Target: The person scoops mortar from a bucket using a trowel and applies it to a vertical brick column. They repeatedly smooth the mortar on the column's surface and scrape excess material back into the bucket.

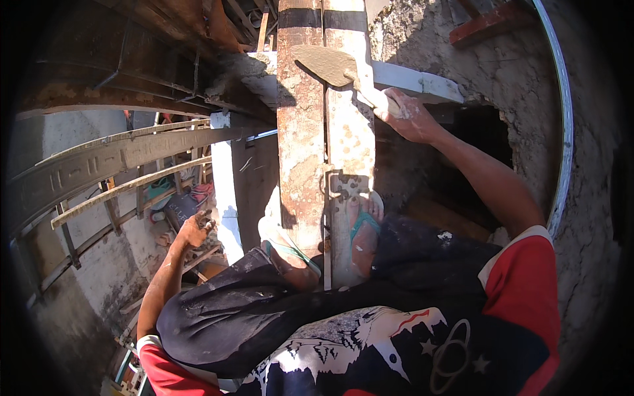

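My right hand [411,120] is closed around the handle of a pointed masonry trowel [333,66], out over the far part of two side-by-side wooden planks [301,142]. The trowel's blade points left and looks coated in grey mortar. Off to the left, my left hand [195,230] hangs beside a white post [226,188], its fingers curled in. Dark smears cover the fingertips, and whatever they may hold is too small to make out. My feet in green flip-flops [365,228] rest on the planks.
A white beam [422,80] crosses beneath the planks. To the right stands a rough plastered wall [528,125] with a dark opening and a long metal strip [564,125]. Left lies a lower level, with a wide slatted band [112,158] and scattered debris below.
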Tool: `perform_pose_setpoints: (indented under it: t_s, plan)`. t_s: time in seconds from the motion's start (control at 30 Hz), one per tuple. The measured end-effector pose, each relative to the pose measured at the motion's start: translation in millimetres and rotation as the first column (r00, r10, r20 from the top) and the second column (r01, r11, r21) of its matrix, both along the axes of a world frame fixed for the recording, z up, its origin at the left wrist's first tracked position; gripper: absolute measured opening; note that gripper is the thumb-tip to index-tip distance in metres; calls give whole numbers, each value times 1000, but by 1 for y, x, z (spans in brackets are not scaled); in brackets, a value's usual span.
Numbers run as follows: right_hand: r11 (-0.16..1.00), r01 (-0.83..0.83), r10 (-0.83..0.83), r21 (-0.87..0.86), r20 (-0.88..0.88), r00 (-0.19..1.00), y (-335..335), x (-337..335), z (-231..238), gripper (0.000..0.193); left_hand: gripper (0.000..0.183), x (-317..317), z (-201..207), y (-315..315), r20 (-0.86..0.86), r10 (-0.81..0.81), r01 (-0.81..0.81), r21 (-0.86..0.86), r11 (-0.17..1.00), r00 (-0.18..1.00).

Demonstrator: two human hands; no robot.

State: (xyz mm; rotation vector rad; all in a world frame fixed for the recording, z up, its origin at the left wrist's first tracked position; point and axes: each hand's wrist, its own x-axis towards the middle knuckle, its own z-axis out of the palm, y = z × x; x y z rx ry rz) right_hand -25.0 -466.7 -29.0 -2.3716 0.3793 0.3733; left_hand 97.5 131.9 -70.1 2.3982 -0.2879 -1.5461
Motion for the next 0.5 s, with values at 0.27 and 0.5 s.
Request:
perform_pose_setpoints:
  t_s: [0.27,0.5]
  plan:
    - [1000,-16,17,-9,85,996,8,7,-47,47,40,3,-28,26,101,6,0,-61,998,995]
    - [999,-19,21,-45,31,999,7,2,-77,61,41,8,-20,4,75,-223,227,-52,973,972]
